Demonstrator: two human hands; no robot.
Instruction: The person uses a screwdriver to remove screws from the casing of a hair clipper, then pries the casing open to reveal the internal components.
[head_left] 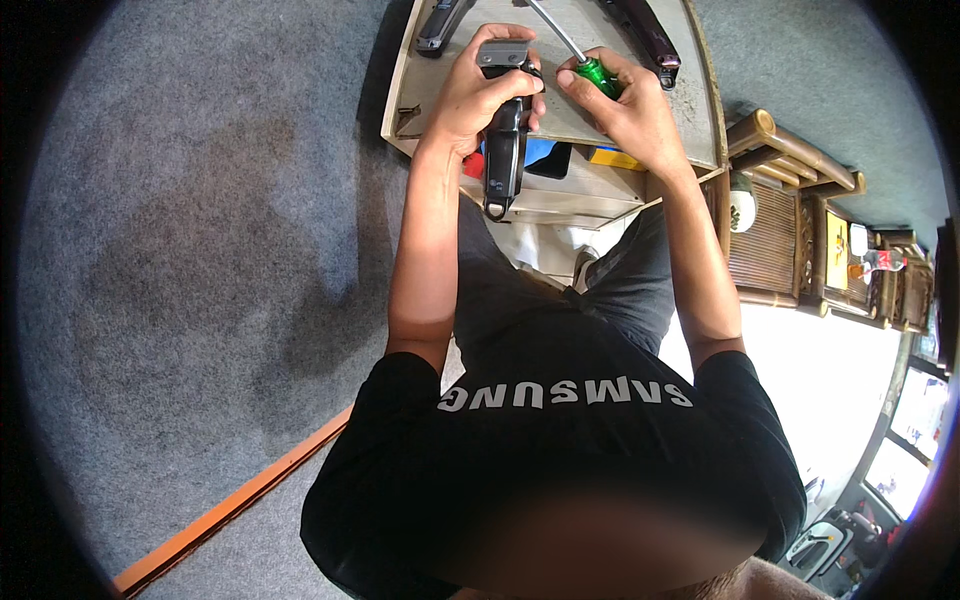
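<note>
My left hand [470, 100] is closed around a black hair clipper [506, 150], its metal blade end up and its loop-ended base hanging over the table's near edge. In my right hand [635, 110] is a screwdriver [594, 72] with a green handle, gripped by thumb and fingers. Its metal shaft points up and left, away from me, apart from the clipper; the tip is cut off by the frame's upper edge. Both hands are over the small wooden table [570, 115]. A second clipper [440, 28] lies at the table's far left, and a dark maroon clipper [650, 40] at its far right.
A small dark metal piece [407, 118] lies at the table's left edge. Under the tabletop an open compartment holds a blue item [540, 152], a yellow box [615, 158] and something red [472, 165]. Bamboo furniture [770, 230] stands to the right, with a bottle [885, 261] on it.
</note>
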